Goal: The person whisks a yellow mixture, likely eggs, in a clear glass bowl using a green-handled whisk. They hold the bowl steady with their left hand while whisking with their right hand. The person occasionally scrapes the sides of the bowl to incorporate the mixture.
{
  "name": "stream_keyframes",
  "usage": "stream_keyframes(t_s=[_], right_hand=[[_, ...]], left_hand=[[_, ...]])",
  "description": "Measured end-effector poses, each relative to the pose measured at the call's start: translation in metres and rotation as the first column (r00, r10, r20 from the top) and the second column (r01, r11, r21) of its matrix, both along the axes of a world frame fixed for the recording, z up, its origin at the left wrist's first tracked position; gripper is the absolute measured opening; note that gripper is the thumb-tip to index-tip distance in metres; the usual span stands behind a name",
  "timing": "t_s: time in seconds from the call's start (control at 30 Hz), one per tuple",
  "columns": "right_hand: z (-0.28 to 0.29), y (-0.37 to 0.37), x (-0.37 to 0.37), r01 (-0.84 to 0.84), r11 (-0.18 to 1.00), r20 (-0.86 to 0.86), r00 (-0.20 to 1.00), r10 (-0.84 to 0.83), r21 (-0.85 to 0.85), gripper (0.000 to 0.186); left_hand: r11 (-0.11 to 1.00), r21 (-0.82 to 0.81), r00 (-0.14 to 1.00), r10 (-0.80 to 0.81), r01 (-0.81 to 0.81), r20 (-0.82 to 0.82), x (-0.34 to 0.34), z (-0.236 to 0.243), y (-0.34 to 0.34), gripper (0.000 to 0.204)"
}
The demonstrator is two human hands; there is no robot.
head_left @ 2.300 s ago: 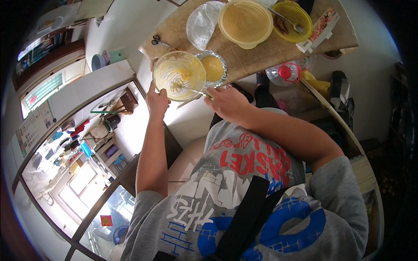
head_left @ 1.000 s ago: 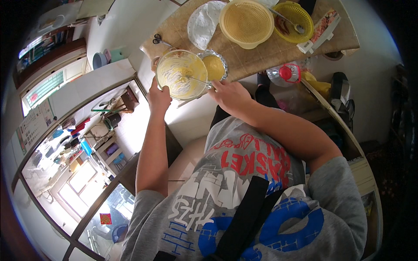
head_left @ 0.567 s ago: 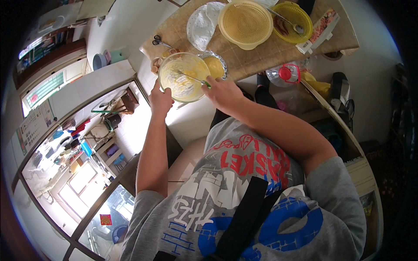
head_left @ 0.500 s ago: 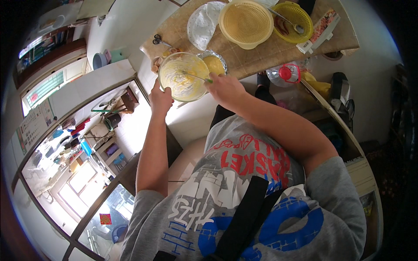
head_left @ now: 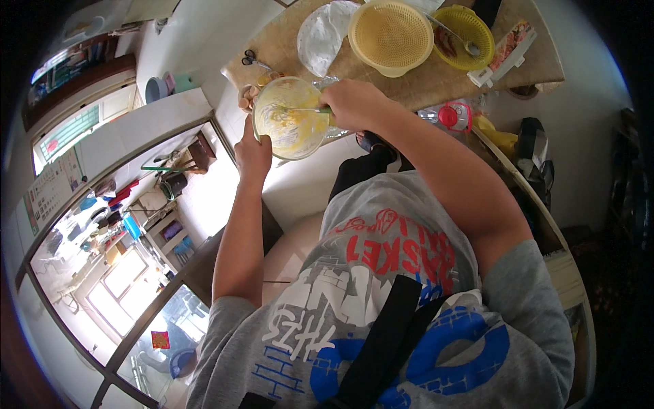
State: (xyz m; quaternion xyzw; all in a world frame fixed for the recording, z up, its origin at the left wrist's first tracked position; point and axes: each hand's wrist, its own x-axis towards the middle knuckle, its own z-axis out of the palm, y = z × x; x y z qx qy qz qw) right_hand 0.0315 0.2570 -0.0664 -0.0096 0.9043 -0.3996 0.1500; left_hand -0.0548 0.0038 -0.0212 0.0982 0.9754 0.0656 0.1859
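A clear mixing bowl (head_left: 286,146) with pale yellow, creamy mixture smeared over its inside is tilted toward me at the table's near left edge. My left hand (head_left: 253,151) grips its lower left rim, thumb over the edge. At the bowl's right side my right hand (head_left: 354,104) is closed round the green handle of a thin-shafted stirring utensil (head_left: 303,110), whose tip lies in the mixture. Its head is too blurred to tell the kind. Behind my right hand, a foil-lined dish (head_left: 325,82) is mostly hidden.
On the table (head_left: 286,51) are scissors (head_left: 253,59), eggshells (head_left: 248,99), a white plate (head_left: 320,41), a cream colander (head_left: 392,37), a yellow basket (head_left: 477,51) with a spoon, and a long printed box (head_left: 504,56). A red-capped plastic jug (head_left: 449,116) stands below the edge.
My right hand has moved up and slightly right with the utensil, now covering most of the foil-lined dish. The bowl has shifted slightly right and tilted more, still in my left hand.
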Motion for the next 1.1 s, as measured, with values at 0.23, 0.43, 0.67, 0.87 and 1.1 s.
stream_keyframes(t_s=[0.23,0.43,0.67,0.87,1.1], right_hand=[[-0.002,0.020,-0.012,-0.025,0.996,0.060,0.998,0.019,0.089,0.034],[-0.001,0.025,-0.024,-0.070,0.990,0.035,0.997,0.067,0.125,0.033],[0.005,0.035,-0.027,-0.088,0.996,0.146,0.986,0.083,0.027,0.029],[-0.003,0.027,-0.026,-0.161,0.981,0.168,0.976,0.141,0.111,0.025],[0.004,-0.026,0.034,0.027,0.999,-0.111,0.994,-0.022,0.041,0.017]], left_hand=[[0.997,-0.053,0.996,-0.061,0.057,-0.067,0.002,0.001,-0.006,0.066],[0.994,-0.068,0.994,-0.085,0.080,-0.070,0.001,-0.002,-0.008,0.066],[0.996,-0.071,0.998,-0.049,0.047,-0.037,0.005,0.005,-0.001,0.064],[0.995,-0.012,0.989,-0.095,0.094,-0.112,0.002,-0.001,-0.009,0.062],[0.988,0.126,0.995,0.084,-0.089,0.046,-0.003,0.004,0.003,0.059]])
